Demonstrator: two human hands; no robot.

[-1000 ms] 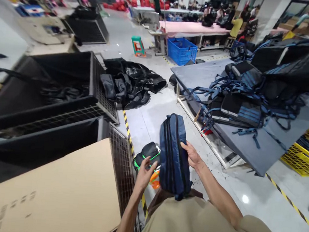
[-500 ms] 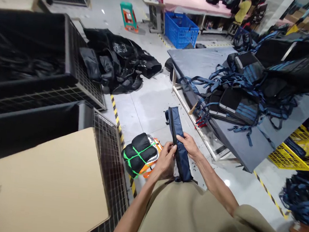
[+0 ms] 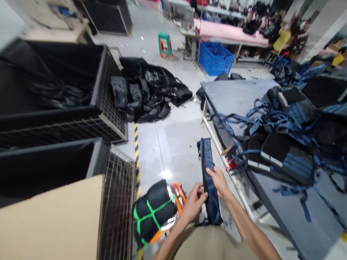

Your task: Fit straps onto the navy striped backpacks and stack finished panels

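A long, narrow navy fabric piece (image 3: 212, 190) stands out in front of my body, its lower end close to my shirt. A black strip, perhaps a zipper, runs along its left edge, and a small loop shows near the top. My left hand (image 3: 195, 202) pinches that black edge between thumb and fingers. Higher up, my right hand (image 3: 219, 183) grips the piece from the right, thumb on its face. Below and left of my hands, a black bundle (image 3: 157, 203) with green cord and orange and silver parts sits at floor level.
On my left are black-lined wire bins (image 3: 115, 100) and a cardboard sheet (image 3: 46, 224). Black bags (image 3: 153, 87) lie heaped on the floor ahead. To my right, a grey table (image 3: 234, 91) bears black-and-blue backpacks (image 3: 289, 154). Farther off stand a blue crate (image 3: 216, 60) and a stool (image 3: 164, 45).
My view has tilted up and turned slightly left, so the surroundings sit lower and farther right. Both hands keep their hold on the navy piece, with little visible shift in grip.
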